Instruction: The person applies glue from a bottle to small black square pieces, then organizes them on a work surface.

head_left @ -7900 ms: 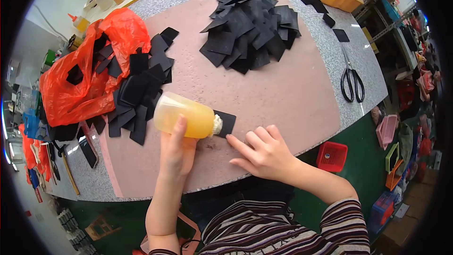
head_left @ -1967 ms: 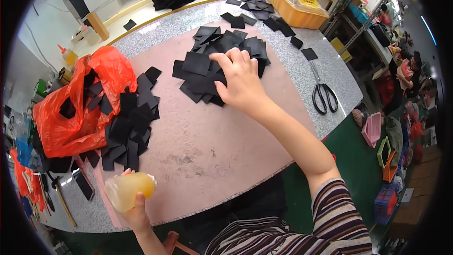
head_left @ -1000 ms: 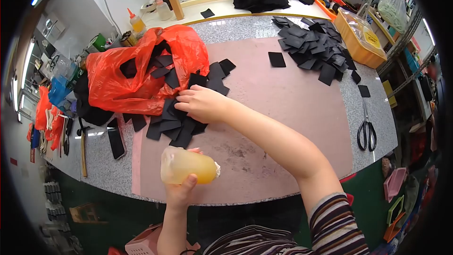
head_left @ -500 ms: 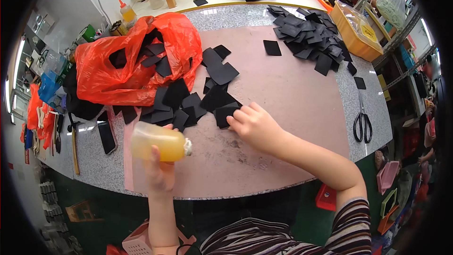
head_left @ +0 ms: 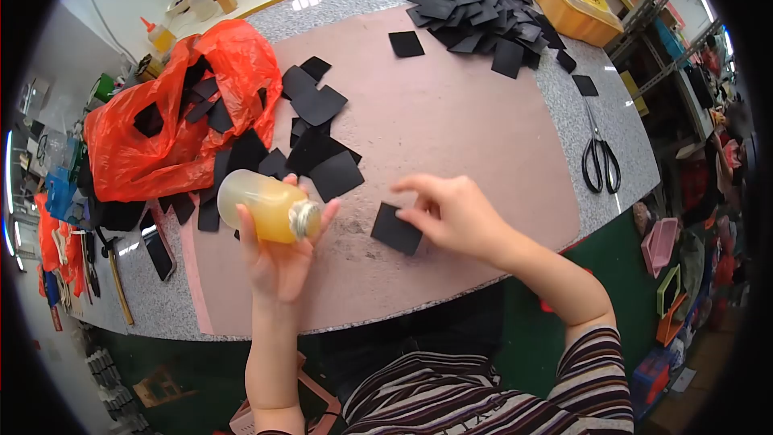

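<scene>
Change since a moment ago: your right hand dragged one black square off the pile onto the surface, loose fingers touching its edge. Your left hand has its fingers wrapped round the glue bottle, lying sideways, cap pointing right at the square.

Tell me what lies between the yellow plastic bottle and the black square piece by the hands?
Head view: only bare, dark-smudged pink mat separates the yellow plastic bottle from the black square piece.

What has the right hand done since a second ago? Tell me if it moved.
Yes. The right hand has come away from the orange bag, toward the table's near edge, and now touches one black square.
</scene>
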Demonstrator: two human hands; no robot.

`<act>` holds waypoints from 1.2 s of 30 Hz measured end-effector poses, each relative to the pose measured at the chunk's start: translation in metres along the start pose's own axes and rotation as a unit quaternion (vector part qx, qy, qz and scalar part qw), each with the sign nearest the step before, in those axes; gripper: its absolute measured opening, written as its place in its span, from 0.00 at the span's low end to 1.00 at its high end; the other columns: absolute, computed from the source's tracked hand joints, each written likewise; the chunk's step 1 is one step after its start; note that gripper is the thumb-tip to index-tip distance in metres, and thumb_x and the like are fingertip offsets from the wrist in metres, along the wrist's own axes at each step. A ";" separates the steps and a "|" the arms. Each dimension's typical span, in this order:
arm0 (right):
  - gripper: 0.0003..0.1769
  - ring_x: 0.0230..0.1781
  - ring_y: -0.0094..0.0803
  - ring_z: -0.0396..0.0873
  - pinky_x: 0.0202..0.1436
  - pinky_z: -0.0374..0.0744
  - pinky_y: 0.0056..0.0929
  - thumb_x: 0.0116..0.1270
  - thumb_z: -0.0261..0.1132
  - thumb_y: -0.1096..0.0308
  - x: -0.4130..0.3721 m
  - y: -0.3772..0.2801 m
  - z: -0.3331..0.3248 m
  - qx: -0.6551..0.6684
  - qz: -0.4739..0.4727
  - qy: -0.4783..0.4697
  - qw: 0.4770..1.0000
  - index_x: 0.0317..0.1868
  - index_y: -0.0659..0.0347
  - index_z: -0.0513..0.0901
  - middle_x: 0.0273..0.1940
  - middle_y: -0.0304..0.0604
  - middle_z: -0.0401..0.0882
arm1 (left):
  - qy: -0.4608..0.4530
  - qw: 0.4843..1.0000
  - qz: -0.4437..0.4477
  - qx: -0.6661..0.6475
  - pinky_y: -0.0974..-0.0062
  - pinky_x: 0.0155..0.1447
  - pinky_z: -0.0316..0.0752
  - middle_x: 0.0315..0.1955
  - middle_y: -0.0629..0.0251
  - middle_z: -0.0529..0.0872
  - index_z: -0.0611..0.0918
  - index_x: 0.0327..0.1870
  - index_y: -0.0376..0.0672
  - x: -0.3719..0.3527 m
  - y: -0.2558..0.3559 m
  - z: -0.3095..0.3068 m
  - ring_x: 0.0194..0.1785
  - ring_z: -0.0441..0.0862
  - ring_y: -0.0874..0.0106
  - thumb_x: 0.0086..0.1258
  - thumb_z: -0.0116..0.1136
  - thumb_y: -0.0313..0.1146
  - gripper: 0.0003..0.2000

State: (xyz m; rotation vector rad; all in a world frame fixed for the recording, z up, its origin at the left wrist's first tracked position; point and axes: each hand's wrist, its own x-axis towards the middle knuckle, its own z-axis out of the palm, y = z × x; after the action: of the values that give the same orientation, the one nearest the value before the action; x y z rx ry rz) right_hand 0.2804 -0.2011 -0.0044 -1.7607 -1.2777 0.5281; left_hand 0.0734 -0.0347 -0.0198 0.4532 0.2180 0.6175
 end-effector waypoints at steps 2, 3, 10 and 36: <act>0.15 0.24 0.34 0.76 0.34 0.75 0.32 0.62 0.73 0.72 -0.017 0.016 0.011 -0.051 -0.040 0.015 0.998 0.49 0.62 0.85 0.24 0.40 0.79 | -0.016 0.998 -0.059 -0.032 0.29 0.76 0.58 0.66 0.61 0.77 0.72 0.69 0.46 -0.009 -0.016 0.010 0.65 0.80 0.63 0.77 0.57 0.55 0.28; 0.15 0.25 0.36 0.75 0.35 0.74 0.33 0.61 0.74 0.72 -0.020 0.022 0.016 -0.086 -0.079 0.052 0.992 0.48 0.61 0.85 0.24 0.40 0.77 | 0.008 0.997 -0.076 0.003 0.35 0.75 0.61 0.66 0.59 0.77 0.71 0.70 0.46 -0.013 -0.027 0.012 0.65 0.78 0.62 0.76 0.58 0.54 0.29; 0.17 0.33 0.32 0.71 0.39 0.64 0.34 0.63 0.72 0.58 -0.086 -0.002 0.014 -0.290 -0.191 0.035 0.937 0.48 0.58 0.85 0.29 0.34 0.70 | 0.081 0.979 -0.081 0.167 0.45 0.72 0.70 0.65 0.53 0.76 0.70 0.69 0.41 -0.015 -0.058 0.014 0.66 0.77 0.60 0.77 0.59 0.50 0.28; 0.13 0.32 0.36 0.73 0.44 0.67 0.32 0.56 0.72 0.65 -0.041 -0.001 0.015 -0.186 -0.080 0.116 0.972 0.41 0.59 0.85 0.27 0.35 0.71 | 0.020 0.688 0.302 0.660 0.59 0.69 0.74 0.60 0.44 0.80 0.64 0.65 0.35 -0.017 0.011 0.006 0.63 0.81 0.57 0.65 0.74 0.38 0.35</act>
State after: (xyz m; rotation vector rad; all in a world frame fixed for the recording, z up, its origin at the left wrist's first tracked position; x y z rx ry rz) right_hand 0.2532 -0.2325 -0.0171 -1.9315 -1.3991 -0.0162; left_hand 0.0563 -0.0387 -0.0081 1.9916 0.5661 1.0629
